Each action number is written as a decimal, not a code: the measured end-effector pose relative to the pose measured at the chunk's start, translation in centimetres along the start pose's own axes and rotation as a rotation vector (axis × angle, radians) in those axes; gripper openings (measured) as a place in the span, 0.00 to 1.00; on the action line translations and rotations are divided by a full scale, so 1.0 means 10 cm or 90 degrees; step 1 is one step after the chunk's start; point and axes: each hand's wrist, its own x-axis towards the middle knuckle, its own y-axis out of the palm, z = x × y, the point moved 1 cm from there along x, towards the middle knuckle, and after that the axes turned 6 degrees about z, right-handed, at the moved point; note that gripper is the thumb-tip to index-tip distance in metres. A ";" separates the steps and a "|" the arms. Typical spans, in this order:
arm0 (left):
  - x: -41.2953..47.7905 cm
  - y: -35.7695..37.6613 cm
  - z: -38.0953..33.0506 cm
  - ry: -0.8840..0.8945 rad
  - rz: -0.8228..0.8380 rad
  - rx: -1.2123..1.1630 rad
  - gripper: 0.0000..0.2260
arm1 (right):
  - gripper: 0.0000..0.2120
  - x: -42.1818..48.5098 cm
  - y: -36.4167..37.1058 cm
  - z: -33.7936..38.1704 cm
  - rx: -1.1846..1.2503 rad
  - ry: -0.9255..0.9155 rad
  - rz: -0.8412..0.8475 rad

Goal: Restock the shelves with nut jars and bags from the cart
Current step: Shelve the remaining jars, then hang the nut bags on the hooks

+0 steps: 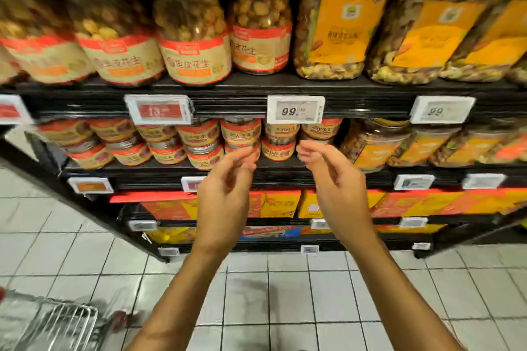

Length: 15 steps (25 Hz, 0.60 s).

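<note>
Head view, before a black store shelf (245, 84): left hand (225, 194) and right hand (333, 179) held up side by side in front of small red-banded nut jars (242, 134), stacked two high on the middle tier. Each grip half open, fingers loosely curled, holding nothing; fingertips just in front of the jars, contact unclear. Above, tall peanut jars (196, 31) labelled "花生", beside clear tubs (339, 25) of mixed nuts with yellow labels too blurred to read. Clipped to the shelf edge: a red price tag (159, 110) reading "13" and a white price tag (295, 109) reading "99." Orange and yellow boxes (273, 204) lower down. Wire cart (57, 325) at lower left on white tiled floor (285, 293).
</note>
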 end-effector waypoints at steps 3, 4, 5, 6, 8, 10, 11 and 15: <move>-0.17 -0.49 -0.34 0.021 0.007 0.019 0.12 | 0.10 -0.20 0.28 0.53 0.022 -0.027 0.003; -0.20 -0.66 -0.39 0.026 0.006 0.026 0.12 | 0.10 -0.23 0.37 0.64 0.032 -0.027 -0.001; -0.23 -0.80 -0.44 0.027 0.006 0.026 0.12 | 0.10 -0.23 0.46 0.73 0.043 -0.025 -0.010; -0.23 -0.92 -0.47 0.024 0.010 0.021 0.11 | 0.11 -0.21 0.52 0.79 0.046 -0.023 -0.022; -0.18 -1.09 -0.51 0.023 0.019 0.019 0.10 | 0.12 -0.08 0.60 0.90 0.027 -0.033 -0.057; -0.08 -1.15 -0.58 0.041 0.034 0.009 0.11 | 0.14 0.13 0.62 0.97 0.004 -0.028 -0.093; 0.00 -1.13 -0.63 0.054 0.045 0.002 0.12 | 0.16 0.26 0.60 1.01 -0.008 -0.018 -0.105; 0.33 -0.83 -0.74 0.063 0.104 -0.025 0.18 | 0.18 0.73 0.51 1.03 -0.060 0.005 -0.136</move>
